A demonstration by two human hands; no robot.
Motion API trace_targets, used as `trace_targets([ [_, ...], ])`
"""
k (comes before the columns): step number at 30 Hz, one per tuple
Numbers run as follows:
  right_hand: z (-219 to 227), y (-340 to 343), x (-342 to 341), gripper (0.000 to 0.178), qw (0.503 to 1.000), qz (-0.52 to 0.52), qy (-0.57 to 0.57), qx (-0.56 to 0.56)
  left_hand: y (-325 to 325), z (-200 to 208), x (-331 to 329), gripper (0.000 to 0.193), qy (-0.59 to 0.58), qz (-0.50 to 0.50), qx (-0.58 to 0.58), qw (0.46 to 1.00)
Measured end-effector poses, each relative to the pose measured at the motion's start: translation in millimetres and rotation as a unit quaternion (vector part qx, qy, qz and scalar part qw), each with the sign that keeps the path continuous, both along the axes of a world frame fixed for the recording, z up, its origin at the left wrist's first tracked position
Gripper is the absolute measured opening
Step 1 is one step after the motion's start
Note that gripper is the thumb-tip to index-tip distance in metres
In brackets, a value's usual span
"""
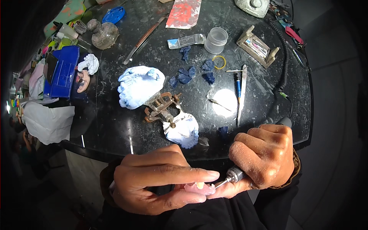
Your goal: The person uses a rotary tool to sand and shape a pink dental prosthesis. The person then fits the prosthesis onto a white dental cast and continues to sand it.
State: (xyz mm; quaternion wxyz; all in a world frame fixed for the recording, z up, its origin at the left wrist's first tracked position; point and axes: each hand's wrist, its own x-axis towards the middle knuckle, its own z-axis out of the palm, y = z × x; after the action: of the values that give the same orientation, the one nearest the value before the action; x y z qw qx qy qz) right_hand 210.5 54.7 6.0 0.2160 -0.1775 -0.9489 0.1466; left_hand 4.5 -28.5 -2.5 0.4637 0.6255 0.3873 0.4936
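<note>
Pinched between the fingers and thumb of my left hand (153,180) is a pink partial denture (199,189) with a yellowish tooth on it. My right hand (264,157) wraps round a dental handpiece (235,174), whose thin bur meets or nearly meets the denture's right edge. Both hands are in front of the table's near edge. Beyond them lies a rusty hinged articulator (163,107), opened out, with a large bluish-white plaster cast (140,86) on one side and a smaller cast (183,130) on the other. Much of the denture is hidden by my left fingers.
A blue box (63,73), a glass burner (104,34) and a white cloth (49,122) are at left. Behind the articulator are dark blue scraps (186,74) and a clear jar (216,40). A knife (242,96) lies at right, near a coiled cord (284,57).
</note>
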Motion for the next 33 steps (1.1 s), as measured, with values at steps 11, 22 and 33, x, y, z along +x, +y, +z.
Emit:
trace_targets([
  [11, 0, -1, 0, 0.064, 0.999, -0.008, 0.001, 0.034, 0, 3, -2, 0.027, 0.039, -0.007, 0.008, 0.999],
  [22, 1, 0, -1, 0.064, 0.998, -0.001, -0.005, 0.056, 2, 6, -3, 0.025, 0.036, -0.024, -0.023, 0.999],
  [33, 0, 3, -2, 0.065, 0.998, 0.0, 0.0, 0.064, 5, 8, -7, 0.025, 0.041, -0.059, -0.056, 0.996],
])
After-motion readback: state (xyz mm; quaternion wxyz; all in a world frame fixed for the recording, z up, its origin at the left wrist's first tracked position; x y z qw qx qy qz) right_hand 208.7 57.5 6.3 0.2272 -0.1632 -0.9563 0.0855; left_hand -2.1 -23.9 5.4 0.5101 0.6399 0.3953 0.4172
